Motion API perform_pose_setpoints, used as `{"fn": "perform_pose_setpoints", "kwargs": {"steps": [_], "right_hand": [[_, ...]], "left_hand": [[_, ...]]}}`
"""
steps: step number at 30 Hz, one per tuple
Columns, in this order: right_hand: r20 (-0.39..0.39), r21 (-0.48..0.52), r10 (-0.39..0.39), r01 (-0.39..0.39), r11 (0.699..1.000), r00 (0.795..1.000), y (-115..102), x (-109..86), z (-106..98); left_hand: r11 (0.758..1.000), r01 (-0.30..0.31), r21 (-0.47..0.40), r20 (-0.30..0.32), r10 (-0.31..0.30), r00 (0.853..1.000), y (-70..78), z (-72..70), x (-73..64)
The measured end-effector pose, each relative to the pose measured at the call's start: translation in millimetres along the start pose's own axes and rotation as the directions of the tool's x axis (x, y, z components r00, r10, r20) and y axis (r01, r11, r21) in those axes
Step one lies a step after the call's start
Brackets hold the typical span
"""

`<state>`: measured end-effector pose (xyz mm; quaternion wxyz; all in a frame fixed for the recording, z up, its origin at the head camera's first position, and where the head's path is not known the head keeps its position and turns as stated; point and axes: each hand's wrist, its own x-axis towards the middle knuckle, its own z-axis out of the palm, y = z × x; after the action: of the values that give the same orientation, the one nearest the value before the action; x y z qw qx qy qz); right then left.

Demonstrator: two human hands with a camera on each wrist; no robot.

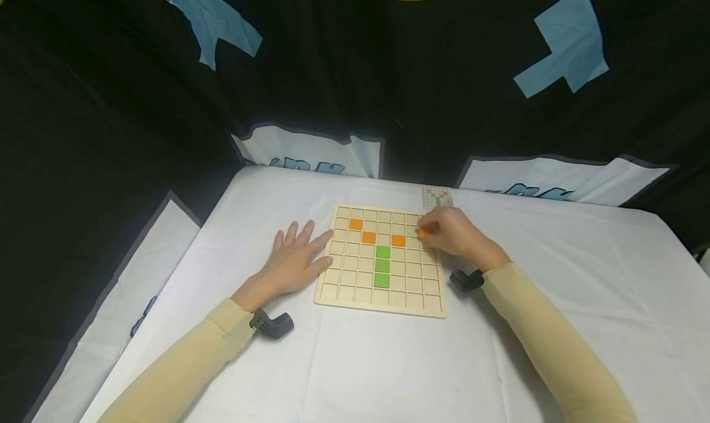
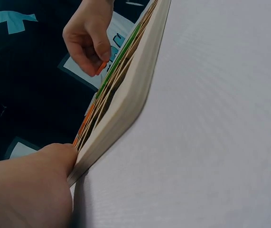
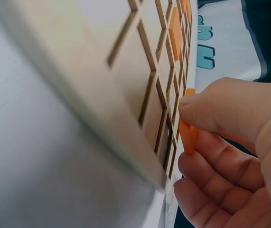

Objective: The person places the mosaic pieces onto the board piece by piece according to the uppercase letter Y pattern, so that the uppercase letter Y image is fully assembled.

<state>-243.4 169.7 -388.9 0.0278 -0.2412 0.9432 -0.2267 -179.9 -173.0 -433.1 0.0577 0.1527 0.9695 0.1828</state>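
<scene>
A pale wooden grid board (image 1: 407, 285) lies on the white table, with orange tiles (image 1: 398, 240) in three of its cells and green tiles (image 1: 382, 265) stacked in a column of three. Between thumb and fingers, my right hand (image 1: 457, 233) pinches another orange square tile (image 3: 188, 135) over the board's upper right part. In the right wrist view that tile is tilted on edge, close over the cells. My left hand (image 1: 294, 261) rests with spread fingers at the board's left side, its thumb and index fingertip at the edge. The left wrist view shows the board's thick side (image 2: 121, 114) beside that hand.
A small card (image 1: 437, 197) with a printed grid pattern lies just beyond the board's far right corner. White cloth (image 1: 388, 367) covers the table. Dark curtains (image 1: 333, 71) with light blue patches hang behind and at the left.
</scene>
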Motion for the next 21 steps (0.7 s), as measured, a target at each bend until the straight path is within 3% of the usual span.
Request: {"fn": "perform_pose_setpoints", "kwargs": {"steps": [13,21], "right_hand": [[0.053,0.024,0.049,-0.050,0.998,0.997,-4.2,19.9,5.6],[0.045,0.036,0.021,-0.023,0.999,0.999,-4.7,23.4,8.5]], "left_hand": [[1.000,-0.001,0.005,0.004,0.001,1.000,0.8,-0.8,0.0],[1.000,-0.002,0.000,-0.005,0.002,1.000,0.5,0.0,0.2]]}}
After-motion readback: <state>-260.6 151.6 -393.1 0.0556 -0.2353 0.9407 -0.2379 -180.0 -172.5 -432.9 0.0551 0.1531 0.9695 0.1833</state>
